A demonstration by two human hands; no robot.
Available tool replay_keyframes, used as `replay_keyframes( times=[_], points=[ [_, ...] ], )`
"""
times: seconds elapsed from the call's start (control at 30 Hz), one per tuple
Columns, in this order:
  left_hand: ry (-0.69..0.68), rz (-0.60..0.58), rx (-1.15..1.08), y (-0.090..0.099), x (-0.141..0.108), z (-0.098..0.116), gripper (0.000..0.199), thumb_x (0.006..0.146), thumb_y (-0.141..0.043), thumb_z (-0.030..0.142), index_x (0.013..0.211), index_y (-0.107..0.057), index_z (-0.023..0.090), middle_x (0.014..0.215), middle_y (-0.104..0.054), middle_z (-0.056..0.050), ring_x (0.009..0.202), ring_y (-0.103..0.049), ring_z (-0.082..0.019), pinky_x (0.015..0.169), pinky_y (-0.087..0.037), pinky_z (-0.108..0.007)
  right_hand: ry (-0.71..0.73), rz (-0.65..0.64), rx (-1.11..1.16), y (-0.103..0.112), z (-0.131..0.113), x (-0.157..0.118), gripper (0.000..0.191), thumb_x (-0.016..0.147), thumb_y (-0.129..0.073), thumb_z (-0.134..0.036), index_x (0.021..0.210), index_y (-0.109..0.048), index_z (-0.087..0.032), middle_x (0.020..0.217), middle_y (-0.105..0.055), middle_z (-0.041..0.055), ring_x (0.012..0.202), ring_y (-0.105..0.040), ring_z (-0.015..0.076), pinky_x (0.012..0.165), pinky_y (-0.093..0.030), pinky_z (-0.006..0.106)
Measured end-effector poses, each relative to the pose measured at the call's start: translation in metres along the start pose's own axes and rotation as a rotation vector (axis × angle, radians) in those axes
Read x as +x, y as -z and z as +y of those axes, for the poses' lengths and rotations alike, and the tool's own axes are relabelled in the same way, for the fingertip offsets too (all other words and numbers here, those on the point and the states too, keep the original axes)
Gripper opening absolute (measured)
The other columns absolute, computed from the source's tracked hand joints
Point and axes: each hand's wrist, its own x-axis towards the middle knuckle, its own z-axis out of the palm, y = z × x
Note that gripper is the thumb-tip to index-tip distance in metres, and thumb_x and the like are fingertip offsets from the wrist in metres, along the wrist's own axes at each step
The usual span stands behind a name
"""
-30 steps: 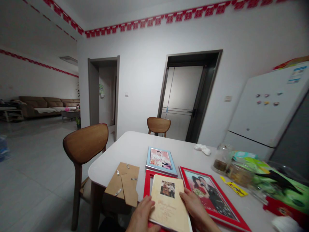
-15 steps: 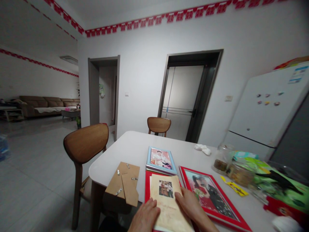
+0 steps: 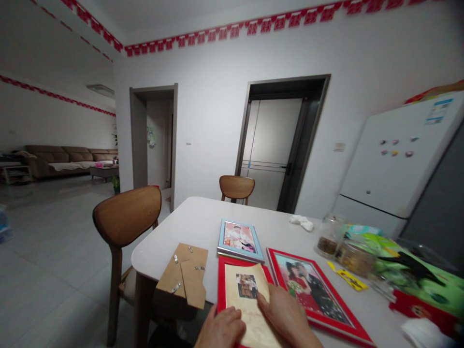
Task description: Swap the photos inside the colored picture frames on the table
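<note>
A cream sheet of paper with a small printed photo lies over a red picture frame at the near table edge. The fingers of my left hand rest flat on the sheet's lower left part. My right hand grips the sheet's right edge, with the thumb on top near the photo; its other fingers are mostly hidden. A brown backing board with metal clips lies to the left. Behind the red frame sits a light blue framed picture. Another red framed picture lies to the right.
The white table also holds glass jars, a yellow packet, green packages and crumpled tissues. Wooden chairs stand at the left and far side. A white fridge is at the right.
The sheet has shifted and straightened, so it lines up more with the red frame beneath. Both hands have moved slightly, with the right one further over the sheet.
</note>
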Motion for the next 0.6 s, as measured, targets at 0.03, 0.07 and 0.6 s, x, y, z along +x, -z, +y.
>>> replay_keyframes(
  times=[0.03,0.07,0.6],
  points=[
    [0.016,0.0,0.004,-0.003,0.002,-0.001,0.017,0.086,-0.043,0.024,0.097,-0.055,0.026,0.116,-0.055,-0.002,0.109,-0.047,-0.022,0.093,-0.029,-0.049,0.007,0.013,-0.013,-0.001,0.0,0.0,0.034,0.073,-0.038,-0.039,0.089,-0.057,-0.015,0.088,-0.063,0.0157,0.08,-0.059,0.0283,0.065,-0.041,0.037],
    [0.025,-0.001,0.007,-0.005,0.003,-0.001,0.016,0.086,-0.043,0.023,0.095,-0.056,0.026,0.114,-0.056,-0.001,0.108,-0.047,-0.021,0.093,-0.029,-0.049,0.018,0.024,-0.017,-0.002,-0.001,0.0,0.035,0.072,-0.039,-0.039,0.09,-0.056,-0.015,0.089,-0.062,0.0158,0.08,-0.059,0.0284,0.065,-0.041,0.037],
    [0.529,0.21,0.306,0.062,-0.054,-0.098,0.057,0.062,-0.057,0.008,0.118,-0.045,0.013,0.128,-0.04,-0.013,0.119,-0.032,-0.026,0.098,-0.026,-0.041,0.397,0.038,0.318,-0.003,-0.088,-0.017,0.042,0.074,-0.044,-0.035,0.111,-0.051,-0.016,0.105,-0.055,0.0105,0.097,-0.049,0.021,0.085,-0.036,0.03]
  ],
)
